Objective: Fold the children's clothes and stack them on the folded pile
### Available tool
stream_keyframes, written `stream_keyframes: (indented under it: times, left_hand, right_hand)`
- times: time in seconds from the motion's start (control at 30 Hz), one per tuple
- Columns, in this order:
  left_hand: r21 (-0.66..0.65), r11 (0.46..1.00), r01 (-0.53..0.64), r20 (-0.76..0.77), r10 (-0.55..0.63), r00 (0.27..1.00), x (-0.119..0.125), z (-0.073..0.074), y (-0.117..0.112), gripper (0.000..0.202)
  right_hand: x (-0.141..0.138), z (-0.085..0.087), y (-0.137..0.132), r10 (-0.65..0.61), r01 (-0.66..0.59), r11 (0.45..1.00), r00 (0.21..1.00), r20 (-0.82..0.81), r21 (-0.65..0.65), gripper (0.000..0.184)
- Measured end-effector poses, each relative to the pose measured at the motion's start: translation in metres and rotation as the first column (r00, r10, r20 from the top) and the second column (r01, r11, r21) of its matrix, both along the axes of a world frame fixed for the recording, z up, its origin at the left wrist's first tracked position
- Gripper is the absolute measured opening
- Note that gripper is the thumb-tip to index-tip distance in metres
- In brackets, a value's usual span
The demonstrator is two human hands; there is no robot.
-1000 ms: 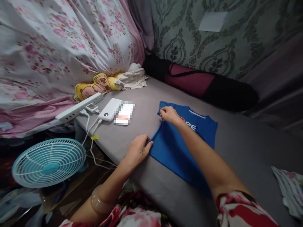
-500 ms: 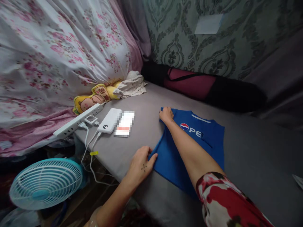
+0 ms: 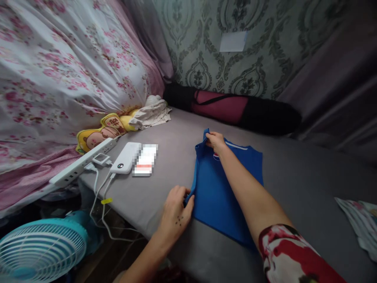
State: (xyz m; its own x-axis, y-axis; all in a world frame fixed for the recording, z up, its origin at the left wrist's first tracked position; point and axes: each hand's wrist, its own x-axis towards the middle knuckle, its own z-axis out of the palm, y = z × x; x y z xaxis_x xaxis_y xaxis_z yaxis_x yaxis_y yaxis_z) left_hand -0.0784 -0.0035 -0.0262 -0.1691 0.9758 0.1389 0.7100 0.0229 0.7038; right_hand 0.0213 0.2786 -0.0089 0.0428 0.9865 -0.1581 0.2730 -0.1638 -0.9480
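A blue sleeveless shirt [image 3: 218,196] lies spread on the grey bed sheet [image 3: 294,188], with a white strip at its neckline and part of a round logo showing. My right hand [image 3: 216,141] grips its upper left edge and holds that corner raised and bunched. At the lower left edge, my left hand [image 3: 178,206] pinches the cloth between thumb and fingers. My right forearm crosses over the shirt and hides some of its front and the print.
Left of the shirt lie a white power bank [image 3: 126,157], a blurred-out phone [image 3: 145,159] and a power strip [image 3: 82,163]. A blue fan [image 3: 44,247] stands below the bed edge. A black and maroon bag [image 3: 220,108] lies along the wall; folded cloth [image 3: 359,224] is at right.
My right hand has lifted the shirt's upper left corner and drawn it inward, covering the lettering. My left hand keeps its pinch. The camera view has turned slightly right.
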Motion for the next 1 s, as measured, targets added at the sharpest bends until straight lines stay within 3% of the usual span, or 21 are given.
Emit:
stream_keyframes:
  times: [0.23,0.5,0.63,0.83,1.0]
  left_hand:
    - [0.171,0.973,0.157,-0.023,-0.155,0.988,0.02,-0.004,-0.005,0.019]
    - [0.175,0.923,0.344,-0.072,-0.336,0.939,0.026,-0.011,-0.005,0.037]
    - [0.18,0.91,0.375,-0.083,-0.365,0.927,0.024,-0.022,-0.004,0.044]
    - [0.207,0.873,0.442,-0.157,-0.416,0.896,0.018,-0.033,-0.003,0.061]
    - [0.177,0.874,0.452,-0.201,-0.417,0.886,0.017,-0.029,-0.002,0.051]
  right_hand:
    - [0.045,0.015,-0.013,-0.102,0.091,0.994,0.972,-0.211,-0.059,0.003]
    - [0.074,0.005,-0.025,-0.226,0.193,0.968,0.948,-0.223,-0.163,0.01]
    - [0.079,-0.006,-0.029,-0.193,0.16,0.97,0.964,-0.181,-0.184,0.006]
    - [0.084,-0.024,-0.032,-0.164,0.16,0.985,0.985,-0.059,-0.06,0.045]
    - [0.094,-0.028,-0.036,-0.155,0.101,0.978,0.939,0.306,0.185,0.061]
